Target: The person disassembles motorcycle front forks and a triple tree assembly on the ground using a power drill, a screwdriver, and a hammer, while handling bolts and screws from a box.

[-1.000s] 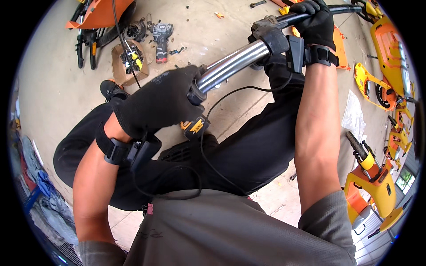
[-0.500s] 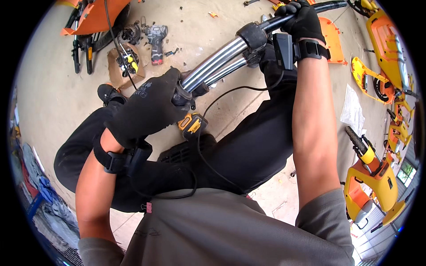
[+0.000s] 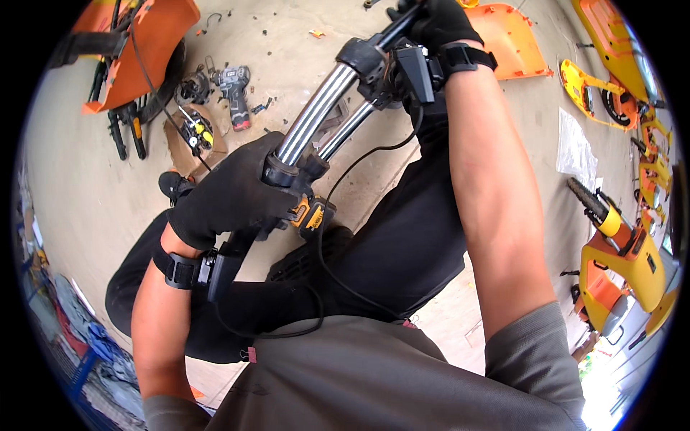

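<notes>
I have both gloved hands on a pair of chrome fork tubes (image 3: 316,108) held up over my lap, slanting from lower left to upper right. My left hand (image 3: 233,194) is wrapped tight around the lower end, its grip closed on the dark collar where the tubes meet. My right hand (image 3: 438,21) is closed on the black bar at the top end, near the picture's upper edge, so I cannot see all its fingers.

The main risk I see is slip: polished chrome under a glove gives little hold, and if the left grip loosens, the lower end could drop onto my thigh or the concrete floor (image 3: 86,179). A black cable (image 3: 345,179) loops from the upper clamp down across my legs; a twist of the assembly could snag it and yank something loose. A yellow and black tool (image 3: 310,214) sits just under my left hand and could be knocked away. Small screws (image 3: 262,106) lie scattered on the floor near a cordless drill (image 3: 233,90), so anything dropped could scatter them further.
</notes>
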`<action>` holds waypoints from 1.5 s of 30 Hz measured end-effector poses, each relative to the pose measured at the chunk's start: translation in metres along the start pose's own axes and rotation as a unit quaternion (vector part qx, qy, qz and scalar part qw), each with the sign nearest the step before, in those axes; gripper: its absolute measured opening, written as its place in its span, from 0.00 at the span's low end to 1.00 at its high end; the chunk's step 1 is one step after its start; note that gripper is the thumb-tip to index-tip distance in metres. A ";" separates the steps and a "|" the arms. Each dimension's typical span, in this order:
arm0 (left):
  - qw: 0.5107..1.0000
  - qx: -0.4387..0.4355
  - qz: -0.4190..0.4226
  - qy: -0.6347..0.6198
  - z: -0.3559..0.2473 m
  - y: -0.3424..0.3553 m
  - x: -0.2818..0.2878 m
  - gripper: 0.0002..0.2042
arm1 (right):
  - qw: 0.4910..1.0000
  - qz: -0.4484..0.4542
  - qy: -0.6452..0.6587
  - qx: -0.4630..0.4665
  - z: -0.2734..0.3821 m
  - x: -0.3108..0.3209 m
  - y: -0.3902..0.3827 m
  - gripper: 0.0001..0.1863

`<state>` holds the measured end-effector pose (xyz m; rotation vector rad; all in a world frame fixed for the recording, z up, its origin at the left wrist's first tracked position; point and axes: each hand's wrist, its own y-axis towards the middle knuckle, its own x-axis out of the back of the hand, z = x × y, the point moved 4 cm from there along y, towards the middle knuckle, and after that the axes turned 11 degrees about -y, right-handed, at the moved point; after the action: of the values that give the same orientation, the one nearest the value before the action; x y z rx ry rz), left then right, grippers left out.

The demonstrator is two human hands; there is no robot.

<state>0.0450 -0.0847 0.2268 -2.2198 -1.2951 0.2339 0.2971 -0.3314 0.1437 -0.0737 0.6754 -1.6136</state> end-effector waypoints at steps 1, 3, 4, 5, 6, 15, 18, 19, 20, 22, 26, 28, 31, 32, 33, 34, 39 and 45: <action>0.999 0.011 0.014 -0.044 -0.003 0.003 -0.003 0.23 | 0.999 -0.034 -0.019 -0.017 -0.003 0.001 0.000 0.07; 0.990 0.036 0.039 -0.133 -0.009 0.008 -0.009 0.23 | 0.998 -0.030 -0.024 -0.051 -0.010 0.009 0.005 0.11; 0.990 0.045 0.040 -0.131 -0.010 0.006 -0.011 0.23 | 0.997 -0.015 -0.014 -0.074 -0.016 0.012 0.006 0.12; 0.990 0.044 0.042 -0.124 -0.012 0.005 -0.012 0.23 | 0.995 0.001 -0.005 -0.098 -0.022 0.013 0.008 0.13; 0.991 0.043 0.044 -0.118 -0.013 0.006 -0.010 0.23 | 0.994 0.006 -0.003 -0.114 -0.026 0.016 0.018 0.18; 0.997 0.069 0.038 0.011 -0.044 0.035 -0.004 0.19 | 0.986 0.042 -0.118 -0.114 -0.047 0.044 0.060 0.12; 0.996 0.071 0.051 -0.022 -0.036 0.048 -0.003 0.19 | 0.975 0.182 -0.026 -0.123 -0.068 0.045 0.074 0.11; 0.993 0.097 0.045 -0.044 -0.034 0.049 -0.002 0.19 | 0.982 0.110 -0.096 -0.123 -0.068 0.032 0.055 0.10; 0.990 0.115 0.044 -0.068 -0.035 0.050 -0.003 0.19 | 0.980 0.068 -0.142 -0.119 -0.061 0.025 0.039 0.10; 0.986 0.131 0.040 -0.100 -0.038 0.056 -0.006 0.19 | 0.958 -0.004 -0.260 -0.116 -0.046 0.025 0.032 0.09; 0.983 0.129 0.033 -0.123 -0.031 0.064 -0.007 0.20 | 0.838 0.221 -0.497 -0.031 -0.050 0.015 0.030 0.06; 0.984 0.136 0.030 -0.109 -0.025 0.069 -0.006 0.19 | 0.764 0.261 -0.586 0.067 -0.060 0.004 0.011 0.11; 0.986 0.113 0.058 -0.105 -0.020 0.077 -0.009 0.18 | 0.760 0.295 -0.577 0.041 -0.067 0.006 -0.014 0.29; 0.988 0.111 0.052 -0.098 -0.015 0.077 -0.007 0.18 | 0.729 0.317 -0.604 0.057 -0.076 0.000 -0.018 0.28; 0.985 0.113 0.052 -0.118 -0.005 0.077 -0.004 0.18 | 0.696 0.338 -0.629 0.073 -0.084 -0.004 -0.022 0.27; 0.983 0.115 0.053 -0.135 0.001 0.076 -0.004 0.18 | 0.721 0.343 -0.596 0.085 -0.080 -0.009 -0.039 0.24; 0.976 0.110 0.055 -0.180 0.022 0.094 -0.015 0.19 | 0.667 0.189 -0.679 0.242 -0.111 0.006 -0.027 0.17; 0.977 0.063 0.015 -0.202 0.098 0.124 -0.030 0.19 | 0.619 0.232 -0.723 0.199 -0.138 0.004 -0.006 0.12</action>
<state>0.0825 -0.1210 0.0744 -2.1520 -1.4062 0.7898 0.2327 -0.2833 0.0315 -0.7252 -0.8922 -0.7030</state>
